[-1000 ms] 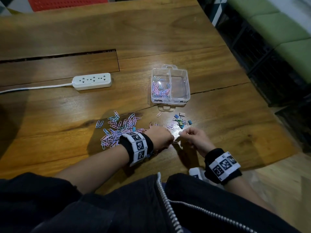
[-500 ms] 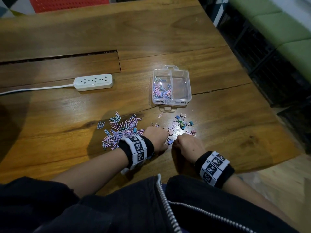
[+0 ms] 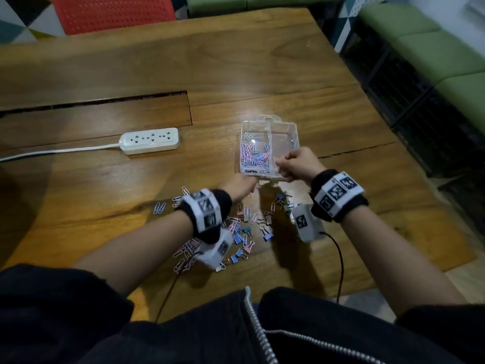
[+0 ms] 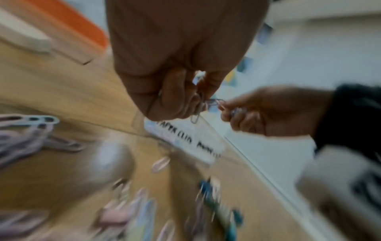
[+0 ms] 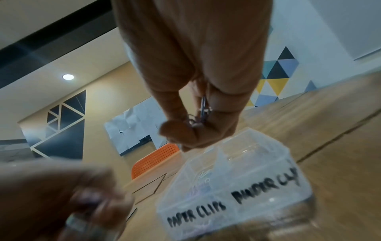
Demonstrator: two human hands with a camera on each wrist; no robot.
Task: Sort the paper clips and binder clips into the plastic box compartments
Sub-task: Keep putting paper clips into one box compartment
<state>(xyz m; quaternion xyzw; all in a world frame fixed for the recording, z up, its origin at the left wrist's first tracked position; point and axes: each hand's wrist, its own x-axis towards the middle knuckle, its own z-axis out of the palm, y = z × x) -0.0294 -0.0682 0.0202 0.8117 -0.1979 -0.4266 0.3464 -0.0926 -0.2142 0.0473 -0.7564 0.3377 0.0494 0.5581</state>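
Overhead first: the clear plastic two-compartment box (image 3: 270, 148) sits on the brown wooden table (image 3: 262, 61), its left compartment holding a heap of pastel paper clips (image 3: 253, 156), its right compartment looking bare. The right hand (image 3: 295, 165) hovers at the box's near right corner, fingers curled round something small; the left hand (image 3: 240, 186) is low, just in front of the box's near wall, its fingers hidden from this angle. Loose paper clips (image 3: 183, 248) and small coloured binder clips (image 3: 240, 236) lie scattered on the table between the forearms, plus a white power strip (image 3: 149, 140) well to the left. Left wrist view, blurry: the left hand (image 4: 177, 91) pinches a few wire paper clips (image 4: 198, 112) between thumb and fingertips, just above the labelled box front (image 4: 185, 141); the other hand opposite also holds clips. Right wrist view: the right hand (image 5: 191, 114) pinches a small metal bundle (image 5: 201, 114) above the box (image 5: 237, 187), probably clips, type not clear; the front label reads PAPER CLIPS on the left half, the other label smeared. Progress judged: maybe a third of the paper clips sorted, no binder clips boxed, and most of the pile is left.
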